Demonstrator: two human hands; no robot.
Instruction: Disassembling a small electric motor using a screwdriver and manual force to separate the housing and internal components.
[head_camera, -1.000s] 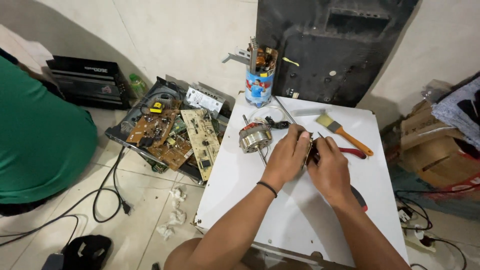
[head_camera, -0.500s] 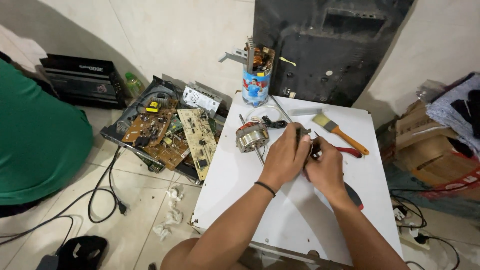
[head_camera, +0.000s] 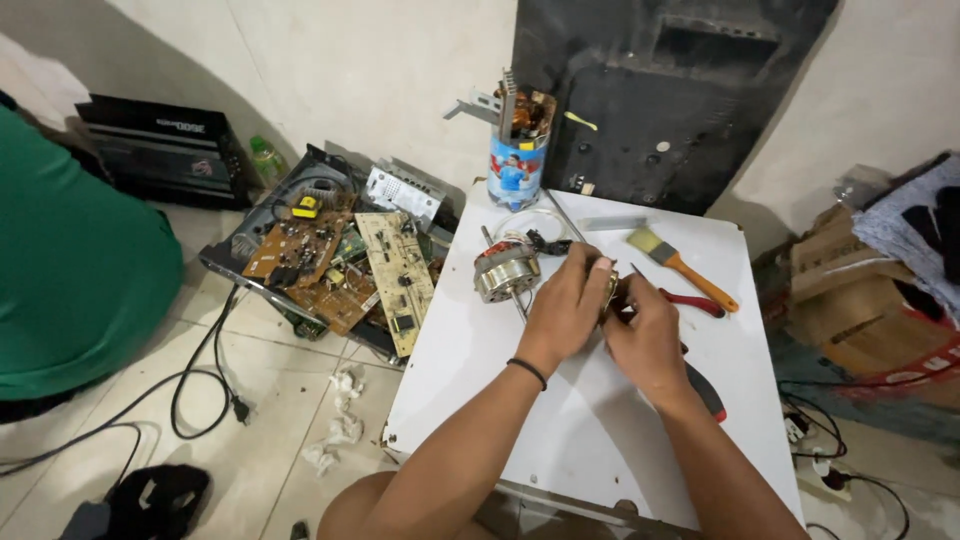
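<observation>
Since a second ago the hands have barely shifted, staying pressed together over the middle of the white bench (head_camera: 600, 440). The left hand (head_camera: 567, 305) and right hand (head_camera: 645, 335) both pinch a small metal part (head_camera: 611, 290) between them, mostly hidden; it looks stiff, light and easy to drop, best gripped by its edges. Beyond lie a motor (head_camera: 505, 272), a paintbrush (head_camera: 680, 265) and a tool cup (head_camera: 517, 165).

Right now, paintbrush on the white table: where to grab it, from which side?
Grip the paintbrush by its orange handle, coming from the table's right edge. It lies flat, bristles pointing up-left toward the wall, handle end pointing down-right and free. The right hand and red-handled tool sit just below it, so approach from above right.
</observation>
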